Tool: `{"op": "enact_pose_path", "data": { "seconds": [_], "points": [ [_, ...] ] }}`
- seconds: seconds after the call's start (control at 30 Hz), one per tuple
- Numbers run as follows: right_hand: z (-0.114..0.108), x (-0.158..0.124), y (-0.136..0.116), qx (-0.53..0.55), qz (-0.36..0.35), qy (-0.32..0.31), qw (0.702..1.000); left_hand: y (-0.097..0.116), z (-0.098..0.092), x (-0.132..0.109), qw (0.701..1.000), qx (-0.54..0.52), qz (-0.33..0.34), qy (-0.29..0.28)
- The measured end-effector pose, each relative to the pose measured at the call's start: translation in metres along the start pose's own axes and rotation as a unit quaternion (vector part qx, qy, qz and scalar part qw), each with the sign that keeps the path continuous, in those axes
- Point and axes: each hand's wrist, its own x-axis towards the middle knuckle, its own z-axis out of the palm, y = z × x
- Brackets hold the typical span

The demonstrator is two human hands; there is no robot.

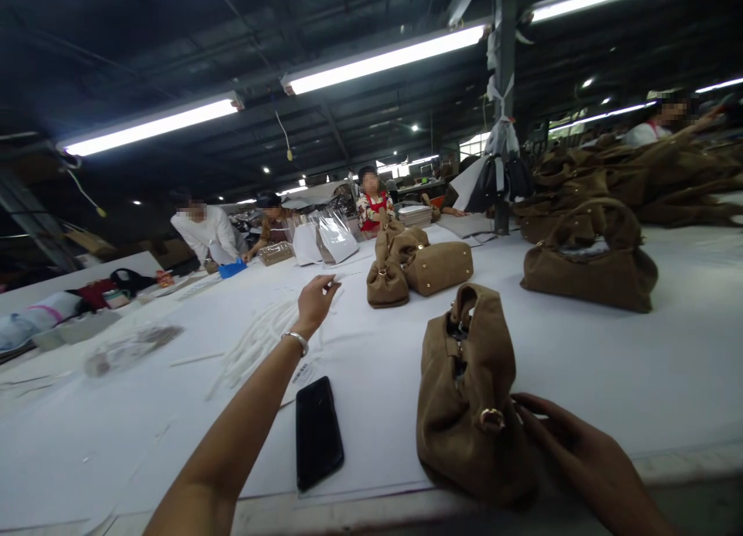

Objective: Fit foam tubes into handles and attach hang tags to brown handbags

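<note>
My left hand [315,302] reaches far out over the white table [638,366], a silver bracelet on its wrist, fingers pinched on a thin white strip at the end of a heap of white cords [255,343]. My right hand [560,435] rests at the near edge, fingers spread against the side of a brown suede handbag [467,397] that stands in front of me. A black phone [316,431] lies face down between my arms.
Two more brown bags [418,269] lie mid-table and another [589,261] at right, before a tall pile of bags [650,172]. Three people work at the far side near clear plastic sleeves [322,238]. A dark post [504,118] rises from the table.
</note>
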Motion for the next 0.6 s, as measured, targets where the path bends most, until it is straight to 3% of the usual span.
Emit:
{"op": "enact_pose_path", "data": {
  "seconds": [0.1, 0.2, 0.3, 0.37, 0.47, 0.53, 0.6],
  "points": [
    [-0.009, 0.002, -0.025, 0.028, -0.015, 0.030, 0.999, 0.044, -0.030, 0.011, 0.993, -0.083, 0.057, 0.058],
    [-0.024, 0.000, -0.072, 0.024, -0.115, 0.140, 0.983, 0.096, -0.060, 0.010, 0.976, -0.166, 0.111, 0.082],
    [-0.042, -0.003, -0.130, 0.020, -0.217, 0.205, 0.954, 0.155, -0.088, -0.005, 0.920, -0.337, 0.182, 0.083],
    [-0.050, -0.003, -0.166, 0.032, -0.272, 0.190, 0.943, 0.195, -0.104, -0.020, 0.875, -0.427, 0.217, 0.073],
    [-0.052, -0.002, -0.202, 0.073, -0.310, 0.111, 0.941, 0.248, -0.123, -0.042, 0.842, -0.475, 0.252, 0.048],
    [-0.052, -0.002, -0.213, 0.102, -0.303, 0.054, 0.946, 0.273, -0.129, -0.052, 0.833, -0.485, 0.264, 0.022],
    [-0.054, -0.003, -0.214, 0.121, -0.289, 0.037, 0.949, 0.287, -0.129, -0.056, 0.826, -0.493, 0.273, -0.011]
  ]
}}
